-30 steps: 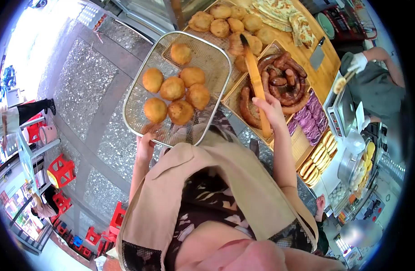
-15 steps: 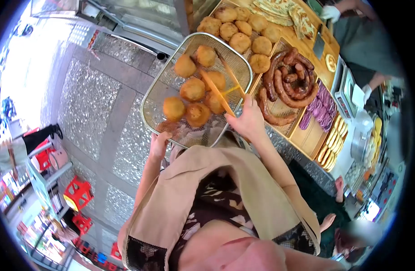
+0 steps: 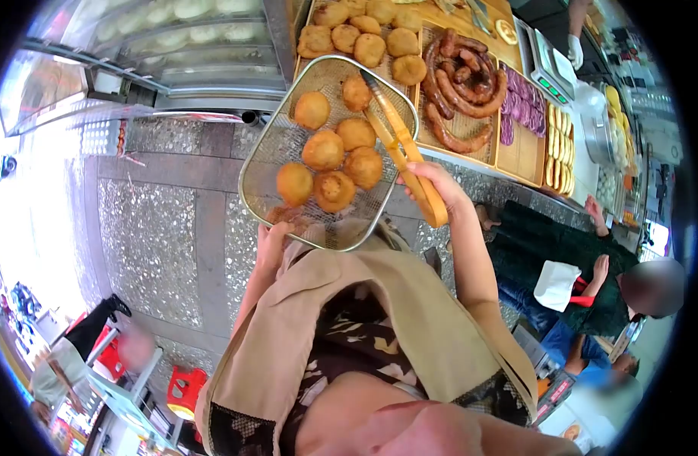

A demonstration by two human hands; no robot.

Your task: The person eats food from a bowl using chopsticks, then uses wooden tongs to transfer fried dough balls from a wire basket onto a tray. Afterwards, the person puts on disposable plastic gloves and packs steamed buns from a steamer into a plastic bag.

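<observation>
My left hand (image 3: pixel 274 242) is closed on the near-left rim of a wire mesh basket (image 3: pixel 267 156) with rounded corners. Several golden-brown fried balls (image 3: pixel 323 150) lie spread inside it. My right hand (image 3: pixel 440 186), at the basket's right side, grips a pair of yellow-brown tongs (image 3: pixel 404 144), their rear end sticking out past the hand. The dark tip of one arm reaches the basket's far right corner, beside the topmost fried ball (image 3: pixel 356 93); whether it touches the ball I cannot tell. No ball is visibly lifted.
Beyond the basket, a counter carries fried rounds (image 3: pixel 370 50), coiled sausages (image 3: pixel 471 83), purple slices (image 3: pixel 522 105) and pale finger-shaped pieces (image 3: pixel 559 148). A scale (image 3: pixel 548 68) stands behind. A glass cabinet (image 3: pixel 174 45) is at upper left. People stand right; a red stool (image 3: pixel 185 391) is lower left.
My view has turned, so the counter sits further left and higher. My right hand has shifted right and down along the tongs, whose arms are now closer together. The left hand keeps its hold.
</observation>
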